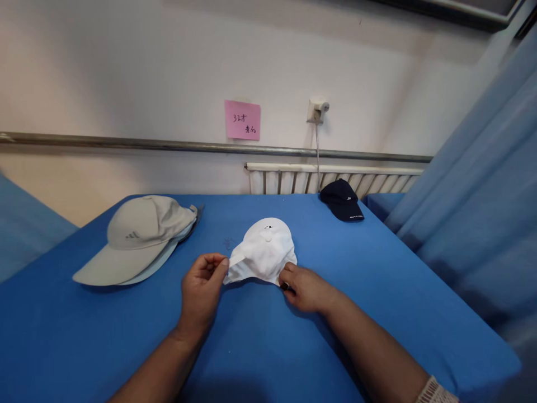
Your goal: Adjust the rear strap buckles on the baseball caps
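Note:
A white cap lies on the blue cloth-covered table, a little beyond my hands. My left hand pinches the cap's near left edge between thumb and fingers. My right hand grips the cap's near right edge, fingers curled over it. The cap's crown points away from me.
A stack of beige and pale caps sits at the table's left. A dark navy cap rests at the far right edge by a white radiator. A pink note and a wall socket are on the wall. Blue curtain hangs at right.

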Demonstrator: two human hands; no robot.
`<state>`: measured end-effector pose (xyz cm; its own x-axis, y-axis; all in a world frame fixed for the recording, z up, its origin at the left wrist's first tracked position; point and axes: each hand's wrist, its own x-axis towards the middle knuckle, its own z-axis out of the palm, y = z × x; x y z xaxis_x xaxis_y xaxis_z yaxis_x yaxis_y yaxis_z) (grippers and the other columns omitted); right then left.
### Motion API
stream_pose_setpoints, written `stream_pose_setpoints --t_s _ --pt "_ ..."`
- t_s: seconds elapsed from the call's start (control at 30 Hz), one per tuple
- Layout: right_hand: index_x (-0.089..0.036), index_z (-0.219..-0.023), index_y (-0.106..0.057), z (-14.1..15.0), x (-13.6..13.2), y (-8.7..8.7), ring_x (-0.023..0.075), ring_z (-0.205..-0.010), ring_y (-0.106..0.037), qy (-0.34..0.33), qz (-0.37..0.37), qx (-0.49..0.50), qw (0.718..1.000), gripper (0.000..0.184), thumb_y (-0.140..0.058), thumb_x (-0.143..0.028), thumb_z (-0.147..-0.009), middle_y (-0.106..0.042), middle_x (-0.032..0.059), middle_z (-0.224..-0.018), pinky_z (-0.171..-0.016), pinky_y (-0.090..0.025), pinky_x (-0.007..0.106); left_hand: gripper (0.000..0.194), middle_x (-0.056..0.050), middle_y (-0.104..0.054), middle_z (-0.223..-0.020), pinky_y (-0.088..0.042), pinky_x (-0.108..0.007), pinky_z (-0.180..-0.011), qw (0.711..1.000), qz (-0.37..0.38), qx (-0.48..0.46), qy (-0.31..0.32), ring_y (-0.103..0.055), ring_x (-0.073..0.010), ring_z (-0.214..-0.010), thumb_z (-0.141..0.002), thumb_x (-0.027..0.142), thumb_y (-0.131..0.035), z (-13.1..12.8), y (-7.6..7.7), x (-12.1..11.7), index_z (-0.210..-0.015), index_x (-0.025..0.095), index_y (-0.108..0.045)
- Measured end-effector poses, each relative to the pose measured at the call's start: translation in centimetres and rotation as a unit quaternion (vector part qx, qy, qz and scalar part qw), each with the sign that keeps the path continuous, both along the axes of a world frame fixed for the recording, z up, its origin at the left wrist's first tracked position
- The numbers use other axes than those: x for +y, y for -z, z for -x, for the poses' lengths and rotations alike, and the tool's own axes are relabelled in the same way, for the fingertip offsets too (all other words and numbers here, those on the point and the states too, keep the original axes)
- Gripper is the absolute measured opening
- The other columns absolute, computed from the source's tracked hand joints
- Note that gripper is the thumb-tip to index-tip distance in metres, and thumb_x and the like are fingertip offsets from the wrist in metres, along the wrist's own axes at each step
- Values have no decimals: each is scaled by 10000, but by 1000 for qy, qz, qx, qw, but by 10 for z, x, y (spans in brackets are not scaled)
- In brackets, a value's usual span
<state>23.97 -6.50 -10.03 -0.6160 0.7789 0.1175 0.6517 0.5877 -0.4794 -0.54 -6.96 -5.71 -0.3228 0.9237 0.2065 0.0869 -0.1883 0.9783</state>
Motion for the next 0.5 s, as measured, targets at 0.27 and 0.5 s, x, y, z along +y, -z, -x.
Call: stream_pose_setpoints --t_s 0.27,0.5 --pt "-202 -960 -558 -2 -5 3 155 -826 -553 -11 8 28 1000 257 -522 -41 -763 -591 33 -983 -736 -414 252 240 9 -609 -712 -449 -226 -581 999 13 44 10 -547 -128 -634 -704 375 -732 4 -6 0 -793 178 -628" --pt "-193 -1016 -589 -3 -5 8 169 -875 -568 -3 22 51 998 287 -551 -41 -775 -579 51 -1014 -779 -453 270 272 1 -637 -734 -484 -263 -669 958 108 98 245 -592 -157 -698 -746 404 -719 -28 25 -16 -897 184 -667"
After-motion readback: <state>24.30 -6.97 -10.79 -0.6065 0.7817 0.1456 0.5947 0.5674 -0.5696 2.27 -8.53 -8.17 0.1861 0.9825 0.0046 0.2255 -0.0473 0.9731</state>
